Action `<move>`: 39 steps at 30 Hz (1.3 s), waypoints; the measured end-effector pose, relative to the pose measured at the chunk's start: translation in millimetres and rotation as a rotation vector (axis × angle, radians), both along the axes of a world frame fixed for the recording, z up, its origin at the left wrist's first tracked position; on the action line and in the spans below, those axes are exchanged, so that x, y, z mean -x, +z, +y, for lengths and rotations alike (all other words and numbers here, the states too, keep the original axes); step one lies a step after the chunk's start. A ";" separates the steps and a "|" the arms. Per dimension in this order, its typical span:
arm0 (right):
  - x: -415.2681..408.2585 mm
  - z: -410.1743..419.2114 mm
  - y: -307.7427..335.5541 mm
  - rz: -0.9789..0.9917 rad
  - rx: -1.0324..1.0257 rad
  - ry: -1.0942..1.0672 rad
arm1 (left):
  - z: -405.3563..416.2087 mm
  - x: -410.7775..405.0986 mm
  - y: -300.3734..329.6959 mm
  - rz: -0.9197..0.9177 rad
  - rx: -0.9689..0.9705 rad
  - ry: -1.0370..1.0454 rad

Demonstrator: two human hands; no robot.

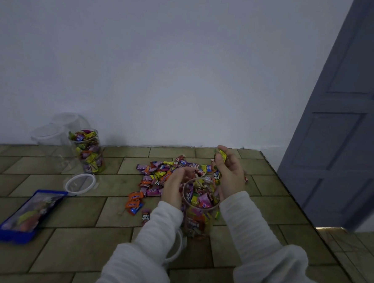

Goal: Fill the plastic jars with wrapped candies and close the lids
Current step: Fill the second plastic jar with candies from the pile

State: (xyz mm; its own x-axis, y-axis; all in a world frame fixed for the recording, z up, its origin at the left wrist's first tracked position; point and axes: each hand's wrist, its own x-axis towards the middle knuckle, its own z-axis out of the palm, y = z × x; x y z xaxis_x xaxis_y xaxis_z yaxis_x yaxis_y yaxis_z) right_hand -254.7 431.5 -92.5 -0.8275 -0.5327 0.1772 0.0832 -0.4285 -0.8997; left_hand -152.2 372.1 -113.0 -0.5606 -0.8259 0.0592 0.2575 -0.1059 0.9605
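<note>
Filling is under way: a yellow candy (pixel 221 154) is pinched in the right hand (pixel 230 172) at one o'clock of the open jar (pixel 199 204), while candies from the pile (pixel 168 173) appear gathered by the curled left hand (pixel 175 184); release over the mouth is judged next.

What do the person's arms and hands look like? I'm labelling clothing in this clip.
Both arms wear loose, long, off-white sleeves with fine horizontal ribbing, ending at the wrists. The left hand and right hand are bare: no gloves, rings or watch visible.

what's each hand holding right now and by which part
The right hand pinches a yellow wrapped candy by its lower end between fingertips. The left hand curls by the open jar's rim; whether it holds anything cannot be told.
</note>
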 end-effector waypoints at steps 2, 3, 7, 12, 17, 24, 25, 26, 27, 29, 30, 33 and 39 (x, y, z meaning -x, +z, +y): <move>0.3 3.0 1.2 0.013 0.031 0.057 | -0.7 2.0 -8.7 -0.053 -0.157 -0.085; 0.0 4.3 2.7 0.036 0.032 0.088 | -0.2 2.9 -12.9 -0.084 -0.226 -0.108; -1.9 11.5 12.0 0.136 0.016 0.227 | 7.2 7.5 -17.0 -0.073 -0.429 -0.124; -0.2 19.6 12.3 0.346 -0.121 0.328 | 6.9 9.8 -15.7 -0.029 -0.479 -0.124; -1.4 28.2 11.1 0.605 -0.284 0.322 | 7.7 7.5 -10.3 -0.047 -0.519 -0.128; 4.1 40.5 17.8 0.978 -0.585 0.203 | 8.6 7.8 -8.4 -0.020 -0.530 -0.102; 2.8 42.8 21.2 1.010 -0.645 0.233 | 8.6 7.7 -8.3 -0.010 -0.519 -0.102; 1.3 44.6 24.7 1.048 -0.714 0.272 | 8.5 7.8 -8.2 -0.009 -0.517 -0.100; -0.9 45.8 28.1 1.094 -0.778 0.309 | 9.3 7.4 -7.6 -0.009 -0.523 -0.106; -4.5 45.7 30.6 1.197 -0.848 0.340 | 10.3 6.7 -6.1 -0.009 -0.533 -0.125; -7.1 45.1 31.2 1.232 -0.868 0.344 | 9.8 7.0 -7.0 -0.022 -0.533 -0.124; -14.1 44.1 29.4 1.264 -0.871 0.347 | 9.9 6.2 -6.8 -0.024 -0.521 -0.137; -12.7 51.0 38.9 1.264 -0.841 0.333 | 10.5 5.7 -6.4 -0.002 -0.492 -0.138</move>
State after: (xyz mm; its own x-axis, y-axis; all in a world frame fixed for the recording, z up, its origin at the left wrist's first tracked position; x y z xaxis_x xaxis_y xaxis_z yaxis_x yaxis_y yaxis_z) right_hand -242.0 482.5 -53.6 -0.2037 -0.9562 0.2102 -0.9025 0.1002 -0.4189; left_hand -157.9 382.6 -119.4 -0.6659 -0.6744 -0.3189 0.2080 -0.5784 0.7888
